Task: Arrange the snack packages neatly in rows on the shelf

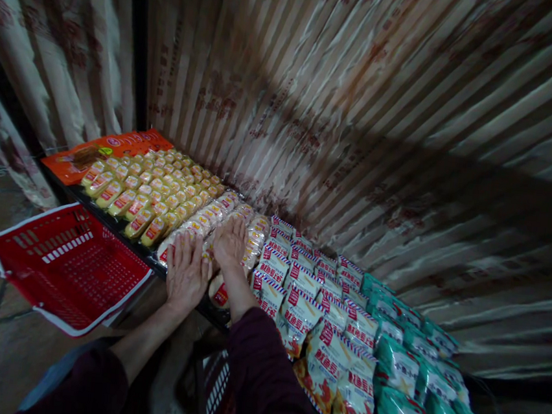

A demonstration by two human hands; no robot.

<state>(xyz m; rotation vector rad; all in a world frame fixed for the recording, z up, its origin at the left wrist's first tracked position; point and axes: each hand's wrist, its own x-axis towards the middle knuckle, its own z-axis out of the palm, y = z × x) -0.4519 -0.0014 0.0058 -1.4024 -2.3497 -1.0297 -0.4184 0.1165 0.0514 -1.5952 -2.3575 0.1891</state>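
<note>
My left hand (187,269) lies flat with its fingers stretched over the front of a row of small round wrapped snacks (204,216). Further back, my right hand (230,242) rests on the neighbouring row of the same pale wrapped snacks (256,237), fingers extended. Neither hand is wrapped round a packet. To the left stand many yellow-wrapped snacks (123,202) in rows, and an orange bag (72,164) lies at the far left end. White and red snack bags (299,316) fill the rows just right of my right arm.
Teal snack bags (400,368) occupy the shelf's right end. A red basket (68,265) with a white rim sits below the shelf at left, and another basket (217,390) is partly hidden under my right arm. Pleated patterned curtain (315,106) hangs behind the goods.
</note>
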